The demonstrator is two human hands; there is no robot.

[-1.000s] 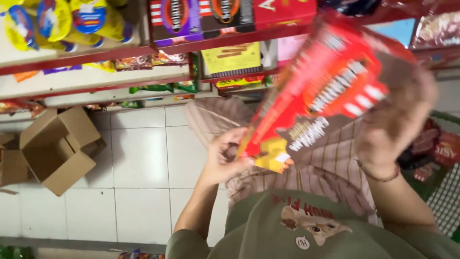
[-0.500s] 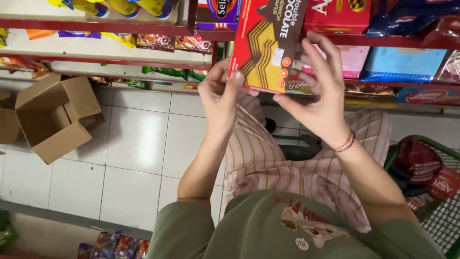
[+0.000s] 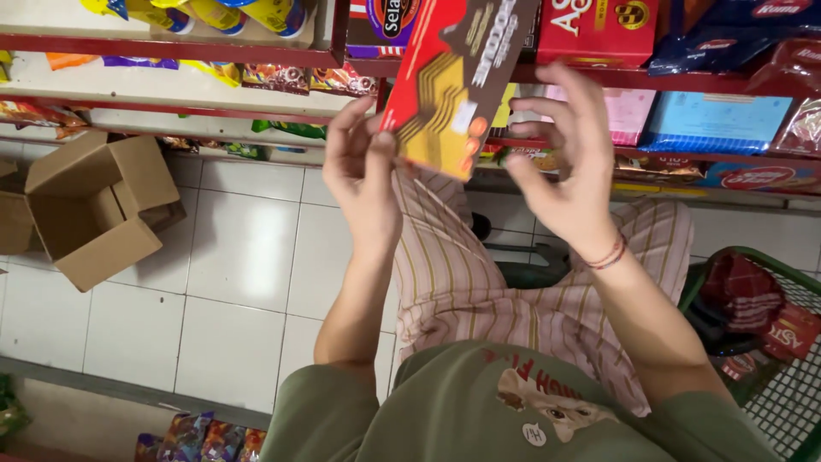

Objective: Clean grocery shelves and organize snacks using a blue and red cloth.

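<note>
Off the box (image 3: 453, 81) now, right hand (image 3: 569, 175)

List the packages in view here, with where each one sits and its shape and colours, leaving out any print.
Flat box: red, brown and yellow, pinched by the left hand, right hand beside it.
Red box: upper shelf, right of centre.
Light blue packet: lower shelf, right.
Yellow bags: top shelf, left.
Open cardboard carton: brown, on the floor, left.
Red packets: in the green basket, lower right.
</note>
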